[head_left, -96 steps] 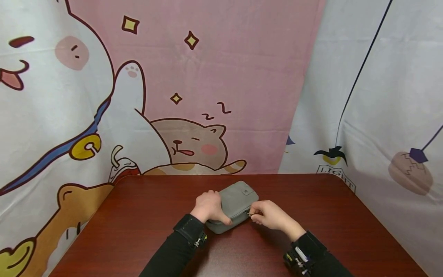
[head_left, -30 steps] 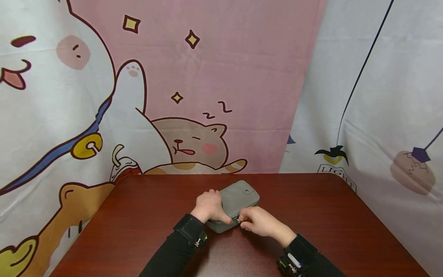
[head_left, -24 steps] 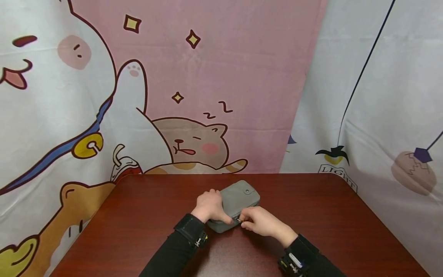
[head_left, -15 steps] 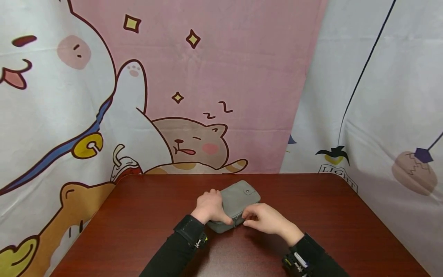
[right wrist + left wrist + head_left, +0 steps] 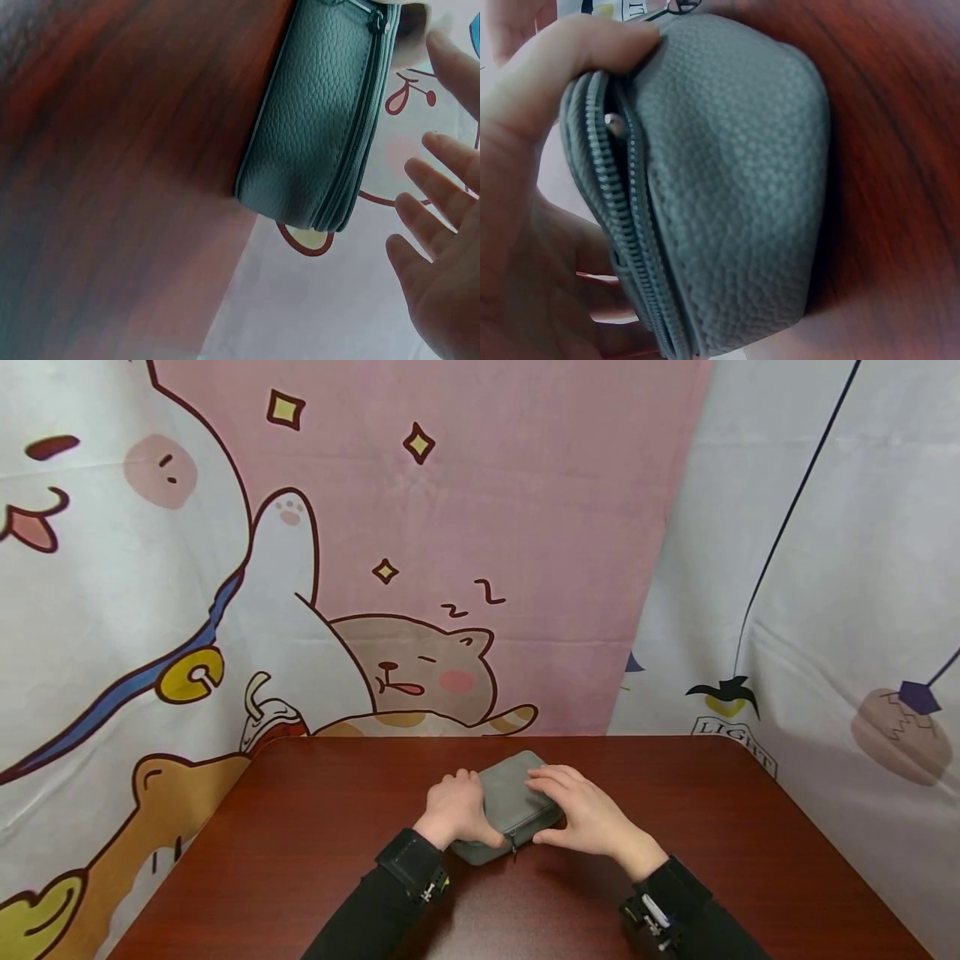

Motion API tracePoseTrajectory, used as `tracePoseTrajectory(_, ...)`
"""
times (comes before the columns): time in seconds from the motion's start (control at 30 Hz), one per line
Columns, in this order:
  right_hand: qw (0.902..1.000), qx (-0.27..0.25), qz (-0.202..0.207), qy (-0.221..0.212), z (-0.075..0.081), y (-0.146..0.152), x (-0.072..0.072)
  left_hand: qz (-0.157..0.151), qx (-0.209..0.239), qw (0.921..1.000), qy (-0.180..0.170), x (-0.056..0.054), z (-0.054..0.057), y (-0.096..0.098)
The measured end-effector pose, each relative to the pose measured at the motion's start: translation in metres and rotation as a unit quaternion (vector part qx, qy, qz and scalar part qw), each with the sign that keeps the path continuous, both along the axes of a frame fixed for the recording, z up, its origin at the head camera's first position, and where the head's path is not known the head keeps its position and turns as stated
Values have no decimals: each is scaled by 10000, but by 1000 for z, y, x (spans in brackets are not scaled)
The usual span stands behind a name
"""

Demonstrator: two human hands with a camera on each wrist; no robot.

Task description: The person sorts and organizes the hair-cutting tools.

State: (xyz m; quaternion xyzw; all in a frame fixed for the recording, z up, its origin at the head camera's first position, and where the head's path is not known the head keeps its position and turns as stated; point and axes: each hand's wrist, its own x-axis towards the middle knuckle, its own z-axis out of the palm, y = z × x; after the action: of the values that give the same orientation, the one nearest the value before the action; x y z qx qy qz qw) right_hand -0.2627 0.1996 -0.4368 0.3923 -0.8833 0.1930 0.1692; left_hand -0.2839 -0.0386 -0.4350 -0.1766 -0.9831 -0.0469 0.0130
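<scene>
A grey pebbled zip pouch (image 5: 517, 793) lies flat on the table, angled away to the right. My left hand (image 5: 453, 810) grips its left end, thumb along the zipped side. Close up in the left wrist view, the zipper teeth (image 5: 607, 169) are parted at this end, and a small shiny bit shows in the gap. The zipper pull (image 5: 513, 843) hangs free beside my left thumb. Over the pouch's right part hovers my right hand (image 5: 588, 814), fingers spread; in the right wrist view its fingers (image 5: 442, 187) stand apart from the pouch, holding nothing.
The reddish-brown wooden table (image 5: 337, 860) extends around the pouch on every side. Behind its far edge hangs a cloth backdrop (image 5: 525, 527) printed with cartoon cats. Both wrists wear black straps with small devices.
My right hand drew the zipper pull leftward along the pouch's side, then let it go. It has since risen up and right over the pouch, fingers opening. The left hand stayed put.
</scene>
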Motion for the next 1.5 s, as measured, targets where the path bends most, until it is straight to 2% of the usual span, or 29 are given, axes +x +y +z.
tracePoseTrajectory(0.27, 9996, 273, -46, 109, -2, 6, -6, -58, 33, 10000, 39, 2, 1, -1)
tracePoseTrajectory(0.6, 9958, 859, -270, -139, -4, 10, -7, -618, -177, 9979, 106, 5, 3, -1)
tracePoseTrajectory(1.0, 9885, 1249, -365, -765, 2, 6, -9, -1414, -355, 9893, 115, 3, 4, 0)
tracePoseTrajectory(1.3, 9802, 1520, -384, -1206, 7, 1, -9, -1662, -451, 9850, 126, 1, 6, 0)
tracePoseTrajectory(1.5, 9763, 1674, -348, -1329, 7, -2, -9, -1690, -433, 9846, 80, 0, 5, 0)
